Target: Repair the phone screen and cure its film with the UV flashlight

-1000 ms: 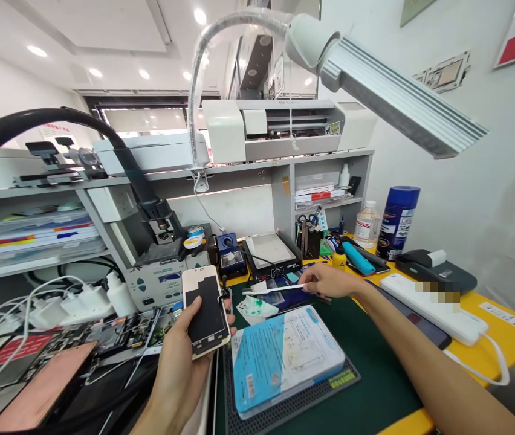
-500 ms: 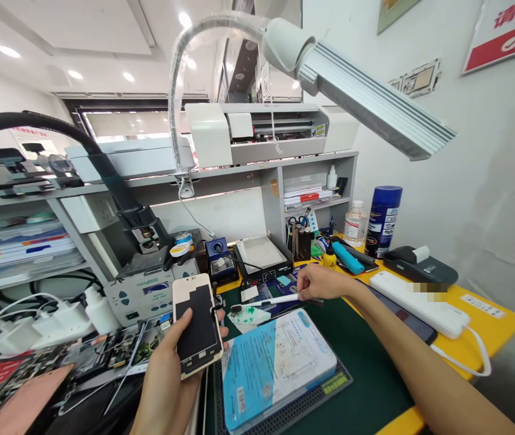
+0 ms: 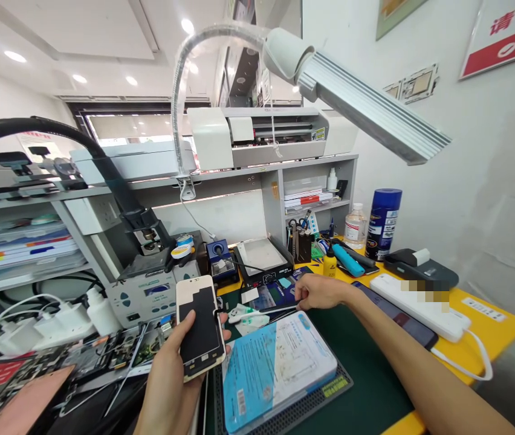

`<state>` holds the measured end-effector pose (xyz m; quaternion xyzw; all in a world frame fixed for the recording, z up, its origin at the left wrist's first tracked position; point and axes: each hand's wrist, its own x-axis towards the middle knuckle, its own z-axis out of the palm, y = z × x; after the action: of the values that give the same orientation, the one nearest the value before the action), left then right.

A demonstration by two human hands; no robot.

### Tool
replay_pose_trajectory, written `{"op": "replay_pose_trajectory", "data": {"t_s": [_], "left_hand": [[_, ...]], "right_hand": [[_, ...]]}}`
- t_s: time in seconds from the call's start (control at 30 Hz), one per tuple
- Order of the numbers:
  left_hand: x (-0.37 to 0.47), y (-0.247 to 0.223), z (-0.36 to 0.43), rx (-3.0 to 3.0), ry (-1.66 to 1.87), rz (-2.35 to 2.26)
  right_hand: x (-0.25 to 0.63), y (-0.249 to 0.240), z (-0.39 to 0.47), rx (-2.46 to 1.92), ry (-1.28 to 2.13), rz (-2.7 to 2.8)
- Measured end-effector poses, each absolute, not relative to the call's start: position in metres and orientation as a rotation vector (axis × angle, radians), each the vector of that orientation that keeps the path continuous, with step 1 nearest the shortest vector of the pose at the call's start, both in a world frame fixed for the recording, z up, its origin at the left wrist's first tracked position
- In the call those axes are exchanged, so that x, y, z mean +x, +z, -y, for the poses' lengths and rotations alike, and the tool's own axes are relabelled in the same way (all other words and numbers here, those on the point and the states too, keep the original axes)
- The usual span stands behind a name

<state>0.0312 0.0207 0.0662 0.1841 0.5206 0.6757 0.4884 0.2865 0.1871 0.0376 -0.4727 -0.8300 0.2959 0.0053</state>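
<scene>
My left hand (image 3: 176,356) is closed around a phone screen (image 3: 200,323), its white-edged back with a black sheet turned up towards me. The thumb lies across the black sheet. Farther right, my right hand (image 3: 321,292) pinches the end of a slim white stick-like tool (image 3: 280,310), held low and nearly level. Its far end is over a crumpled white wrapper (image 3: 252,321) with green marks; whether they touch I cannot tell. Just in front of the wrapper lies a blue and white flat box (image 3: 280,368) on a dark mesh pad.
A hot plate (image 3: 264,260) and a soldering station (image 3: 221,263) stand behind. To the right are a yellow bottle (image 3: 329,264), a blue spray can (image 3: 383,223), a phone (image 3: 393,311) and a white power strip (image 3: 421,302). Phone parts (image 3: 85,356) crowd the left. A lamp (image 3: 370,103) hangs overhead.
The white tool has turned in my right hand, and its dark end no longer shows. My right hand has shifted slightly left. The phone screen stays in my left hand.
</scene>
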Motion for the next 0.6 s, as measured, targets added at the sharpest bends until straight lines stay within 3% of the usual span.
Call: {"op": "replay_pose_trajectory", "data": {"t_s": [0.27,0.6], "left_hand": [[0.022,0.06,-0.021,0.48,1.639,-1.207],[0.033,0.074,-0.016,0.463,1.673,-1.225]], "right_hand": [[0.309,0.056,-0.189,-1.092,1.187,2.22],[0.293,0.048,-0.201,-1.07,0.983,1.62]]}}
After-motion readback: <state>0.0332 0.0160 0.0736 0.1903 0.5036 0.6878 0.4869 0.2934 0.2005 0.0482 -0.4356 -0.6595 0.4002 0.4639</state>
